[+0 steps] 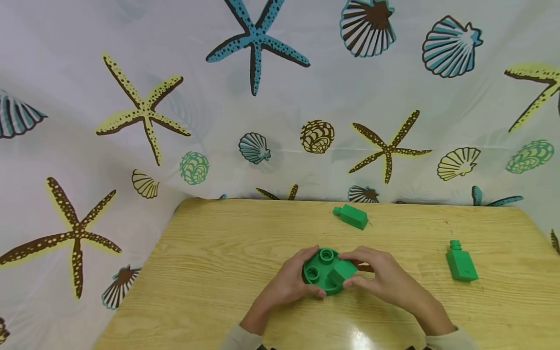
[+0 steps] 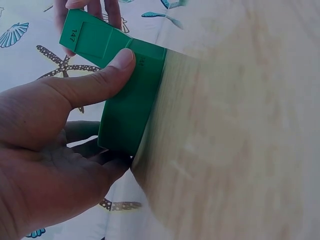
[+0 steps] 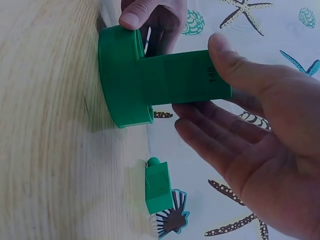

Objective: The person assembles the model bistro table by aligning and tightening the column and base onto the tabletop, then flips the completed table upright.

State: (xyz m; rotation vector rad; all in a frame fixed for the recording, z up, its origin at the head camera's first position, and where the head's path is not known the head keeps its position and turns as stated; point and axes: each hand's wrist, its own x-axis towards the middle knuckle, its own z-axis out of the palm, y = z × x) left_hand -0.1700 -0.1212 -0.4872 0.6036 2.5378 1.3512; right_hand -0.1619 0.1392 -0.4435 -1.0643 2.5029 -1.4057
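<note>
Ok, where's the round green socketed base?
The round green socketed base is low in the head view, just right of centre, between the left hand gripping its left edge and the right hand pinching a green block at its right.

We are losing part of the round green base [image 1: 323, 278] behind the left grip [image 1: 290, 276], whose other fingers are partly disappearing behind it. Beside that grip's thumb [image 2: 97, 85], a faint mark [image 2: 141, 61] is blurring beyond our reading. At the right grip [image 1: 385, 277], the green block [image 1: 344, 272] is hiding its base-side end, so we are not telling how it is seating. Right of that grip, the bottle-shaped piece [image 1: 462, 265] is showing us lettering too small to read. Below both grips, the bottom edge is cutting the left sleeve [image 1: 242, 339] and right sleeve [image 1: 452, 341].
</note>
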